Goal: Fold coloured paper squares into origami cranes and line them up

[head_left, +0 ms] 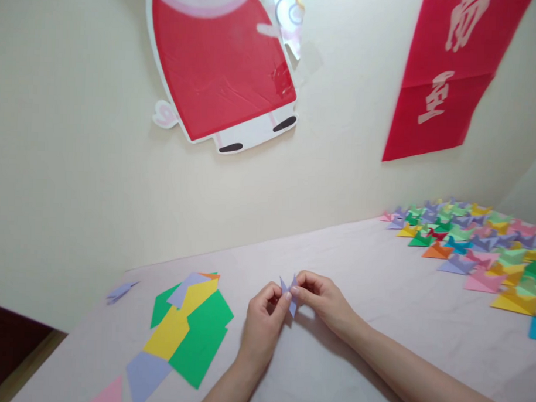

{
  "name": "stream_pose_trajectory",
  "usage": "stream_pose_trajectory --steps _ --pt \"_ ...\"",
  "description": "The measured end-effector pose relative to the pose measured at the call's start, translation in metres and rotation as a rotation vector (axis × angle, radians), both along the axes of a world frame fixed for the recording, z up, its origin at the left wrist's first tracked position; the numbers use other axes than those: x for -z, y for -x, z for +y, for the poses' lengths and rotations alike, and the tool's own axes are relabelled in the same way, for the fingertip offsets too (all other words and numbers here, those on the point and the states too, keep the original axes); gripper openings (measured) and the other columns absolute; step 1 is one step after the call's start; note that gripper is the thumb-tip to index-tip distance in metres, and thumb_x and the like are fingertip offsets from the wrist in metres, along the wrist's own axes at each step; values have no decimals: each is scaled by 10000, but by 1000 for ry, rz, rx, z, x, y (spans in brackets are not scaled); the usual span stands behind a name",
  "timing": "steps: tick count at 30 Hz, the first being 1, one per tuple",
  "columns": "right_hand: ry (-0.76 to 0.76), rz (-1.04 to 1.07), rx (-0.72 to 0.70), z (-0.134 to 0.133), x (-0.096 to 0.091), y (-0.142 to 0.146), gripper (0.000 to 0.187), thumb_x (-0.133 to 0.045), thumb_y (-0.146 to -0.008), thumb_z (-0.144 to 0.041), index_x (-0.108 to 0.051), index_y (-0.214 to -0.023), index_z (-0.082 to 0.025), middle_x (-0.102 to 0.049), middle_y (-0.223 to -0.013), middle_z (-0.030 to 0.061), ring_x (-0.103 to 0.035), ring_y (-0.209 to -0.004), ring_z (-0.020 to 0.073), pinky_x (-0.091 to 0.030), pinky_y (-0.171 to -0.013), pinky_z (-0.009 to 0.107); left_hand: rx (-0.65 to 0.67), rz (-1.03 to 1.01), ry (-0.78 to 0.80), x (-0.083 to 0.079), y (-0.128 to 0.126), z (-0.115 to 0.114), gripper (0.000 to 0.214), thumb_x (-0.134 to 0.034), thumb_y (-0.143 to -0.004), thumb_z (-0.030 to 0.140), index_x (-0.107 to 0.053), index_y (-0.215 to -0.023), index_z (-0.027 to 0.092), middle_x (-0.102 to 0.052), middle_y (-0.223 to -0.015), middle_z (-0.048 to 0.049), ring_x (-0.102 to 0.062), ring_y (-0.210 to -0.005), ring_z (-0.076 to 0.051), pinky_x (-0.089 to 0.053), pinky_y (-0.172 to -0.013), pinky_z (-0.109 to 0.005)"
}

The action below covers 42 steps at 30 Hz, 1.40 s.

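Between my two hands, just above the pale cloth, is a small lavender origami piece [293,308] with two thin points sticking up. My left hand [266,315] pinches it from the left between thumb and forefinger. From the right, my right hand [324,297] pinches the other upright point, its thumb close to the left thumb. Fingertips cover the middle of the paper. Left of my hands lie flat paper sheets, among them a green sheet [201,351], a yellow sheet [166,333] and a lavender sheet [146,377].
Rows of folded paper cranes [485,279] in many colours stand at the right. A lavender folded piece [122,291] lies at the table's left edge. Behind the table [359,368] rises a wall with a cartoon cutout [224,70] and a red banner [448,84].
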State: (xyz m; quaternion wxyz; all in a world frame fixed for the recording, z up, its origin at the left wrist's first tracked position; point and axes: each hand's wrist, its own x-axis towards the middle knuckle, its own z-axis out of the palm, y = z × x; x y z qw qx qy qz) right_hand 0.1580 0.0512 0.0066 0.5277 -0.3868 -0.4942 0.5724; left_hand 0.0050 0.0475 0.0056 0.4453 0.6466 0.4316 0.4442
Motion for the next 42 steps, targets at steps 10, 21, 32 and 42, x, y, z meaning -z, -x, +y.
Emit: stream_pose_trajectory --steps 10,21,32,42 --pt "10 17 27 2 0 -2 347 -728 -713 -487 -557 -694 -186 -513 -654 -36 -440 -631 126 -348 -635 266 -42 31 -77 -3 3 1 220 -572 -887 353 -557 -741 190 -538 -699 25 -503 -680 -143 -392 -655 -234" --pt "-80 -25 12 -7 7 9 324 -720 -776 -453 -560 -888 -194 -545 -737 -30 -497 -672 128 -405 -638 262 -71 263 -377 -4 2 -2 106 -536 -868 172 -603 -804 223 -584 -1098 -59 -536 -1089 -225 -441 -920 -356" --pt "-76 -71 113 -4 5 6 339 -724 -748 -465 -580 -901 -199 -579 -777 -15 -513 -666 130 -417 -631 265 -137 -110 -42 9 3 -3 268 -606 -882 267 -448 -1098 244 -620 -1107 -55 -646 -957 -177 -518 -850 -329" --pt "-32 -17 56 -3 1 4 311 -741 -710 -465 -624 -702 -178 -573 -667 -24 -505 -649 137 -403 -644 273 -102 -40 -115 4 -2 -4 190 -627 -825 194 -510 -972 220 -554 -976 -10 -590 -913 -160 -499 -823 -284"
